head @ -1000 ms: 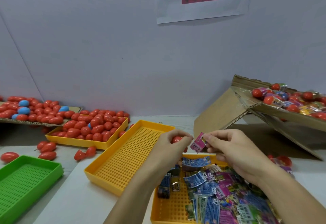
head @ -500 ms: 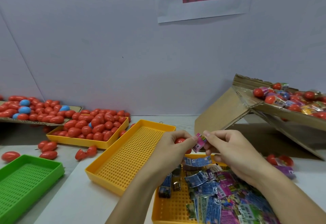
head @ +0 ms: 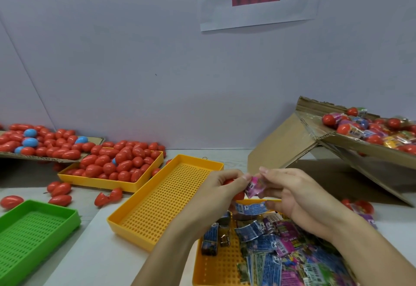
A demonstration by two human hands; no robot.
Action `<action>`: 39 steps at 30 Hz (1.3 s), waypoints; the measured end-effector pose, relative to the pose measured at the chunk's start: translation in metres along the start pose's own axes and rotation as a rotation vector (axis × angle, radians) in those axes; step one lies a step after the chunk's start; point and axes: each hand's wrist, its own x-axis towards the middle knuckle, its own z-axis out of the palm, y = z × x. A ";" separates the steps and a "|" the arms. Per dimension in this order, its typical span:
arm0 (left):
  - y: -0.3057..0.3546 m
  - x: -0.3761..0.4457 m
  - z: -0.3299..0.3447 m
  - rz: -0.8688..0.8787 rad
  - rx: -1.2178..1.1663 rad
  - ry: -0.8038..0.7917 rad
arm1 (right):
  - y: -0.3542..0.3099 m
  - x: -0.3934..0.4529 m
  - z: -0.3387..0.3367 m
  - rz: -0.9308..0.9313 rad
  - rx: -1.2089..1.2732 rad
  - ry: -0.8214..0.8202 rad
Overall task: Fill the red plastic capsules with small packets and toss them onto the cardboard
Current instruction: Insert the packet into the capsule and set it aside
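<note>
1. Left hand curled round red capsule, mostly hidden by fingers.
2. Right hand pinching pink packet at capsule mouth; hands nearly touching.
3. Below hands: yellow tray of packets on surface.
4. Left: empty yellow tray, green tray, tray of capsules.
5. Right: tilted cardboard holding filled capsules.

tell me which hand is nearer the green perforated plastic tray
Left. The left hand, gripping a red plastic capsule, sits closer to the green perforated plastic tray at far left; the right hand is farther right, beyond it.
</note>
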 end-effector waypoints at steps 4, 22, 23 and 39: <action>0.000 -0.001 -0.001 0.015 -0.001 -0.021 | 0.000 -0.001 0.000 0.096 0.003 -0.038; -0.001 0.000 0.000 0.029 -0.090 -0.019 | -0.003 -0.005 0.005 0.110 0.018 -0.108; -0.001 0.000 0.000 0.036 -0.089 -0.011 | -0.003 -0.004 0.004 0.112 0.007 -0.094; -0.001 0.001 0.007 -0.093 -0.272 0.039 | 0.003 -0.001 0.005 -0.007 0.129 -0.087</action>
